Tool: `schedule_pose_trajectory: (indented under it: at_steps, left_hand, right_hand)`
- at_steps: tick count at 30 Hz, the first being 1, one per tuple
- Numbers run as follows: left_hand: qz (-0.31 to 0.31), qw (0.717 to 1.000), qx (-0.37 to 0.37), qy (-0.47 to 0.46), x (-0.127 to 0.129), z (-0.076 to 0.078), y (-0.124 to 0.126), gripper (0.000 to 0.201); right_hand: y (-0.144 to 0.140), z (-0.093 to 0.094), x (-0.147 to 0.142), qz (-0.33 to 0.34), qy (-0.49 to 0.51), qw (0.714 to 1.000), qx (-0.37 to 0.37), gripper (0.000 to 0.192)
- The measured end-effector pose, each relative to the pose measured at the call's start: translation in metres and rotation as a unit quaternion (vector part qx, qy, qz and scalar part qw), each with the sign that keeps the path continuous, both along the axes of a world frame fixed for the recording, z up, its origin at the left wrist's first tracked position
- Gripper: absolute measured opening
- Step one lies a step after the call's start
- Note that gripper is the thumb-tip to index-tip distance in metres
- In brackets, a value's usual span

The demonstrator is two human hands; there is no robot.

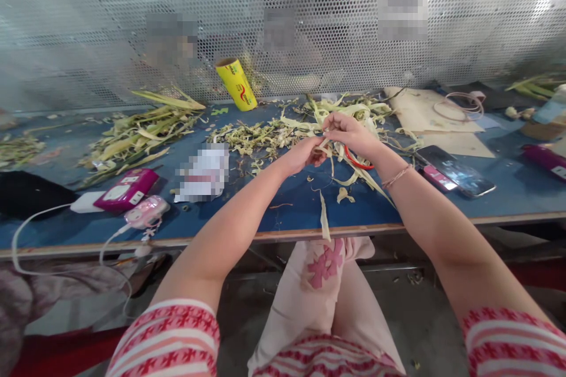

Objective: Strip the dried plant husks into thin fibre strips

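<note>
My left hand (309,152) and my right hand (347,132) meet above the middle of the table. Between them is a pale strip of dried leaf (325,144), pinched in the fingers of both. Below my right hand shows a red loop (359,163) like a scissors handle; its other part is hidden. Behind and right of the hands lies a heap of long pale green leaf strips (369,111). To the left, near my left hand, spreads a pile of short curled cut pieces (260,138). One loose strip (325,215) hangs at the table's front edge.
The blue table (283,206) ends at a perforated metal screen (309,23). A yellow tube (237,85) stands tilted at the back. Left are more leaf strips (145,135), a white packet (203,174) and a purple box (127,189) with cables. Right are phones (457,171) and cardboard (431,112).
</note>
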State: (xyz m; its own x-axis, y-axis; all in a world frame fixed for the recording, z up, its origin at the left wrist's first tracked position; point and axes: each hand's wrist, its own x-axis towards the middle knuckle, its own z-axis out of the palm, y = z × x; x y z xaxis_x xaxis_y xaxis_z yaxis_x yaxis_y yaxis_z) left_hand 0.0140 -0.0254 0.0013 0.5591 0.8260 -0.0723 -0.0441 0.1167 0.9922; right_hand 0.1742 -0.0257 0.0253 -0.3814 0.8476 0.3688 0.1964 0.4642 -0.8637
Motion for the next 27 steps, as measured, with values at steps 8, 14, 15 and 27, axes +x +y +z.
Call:
schedule_pose_trajectory:
  at_steps: [8, 14, 15, 27]
  left_hand:
    - [-0.008, 0.999, 0.032, -0.002, -0.002, -0.007, 0.004, 0.036]
    - [0.007, 1.0, 0.015, -0.013, 0.0, -0.012, 0.009, 0.034]
    - [0.01, 1.0, 0.014, -0.014, 0.0, -0.012, 0.009, 0.033]
    - [0.0, 0.998, 0.06, -0.016, 0.001, -0.006, 0.003, 0.043]
  right_hand:
    - [0.001, -0.004, -0.002, -0.033, -0.02, 0.999, 0.034, 0.02]
    - [-0.002, -0.002, 0.0, -0.043, -0.004, 0.999, 0.032, 0.02]
    - [-0.002, -0.001, 0.0, -0.043, -0.005, 0.999, 0.032, 0.02]
    - [-0.001, -0.001, -0.001, -0.06, -0.009, 0.997, 0.049, 0.018]
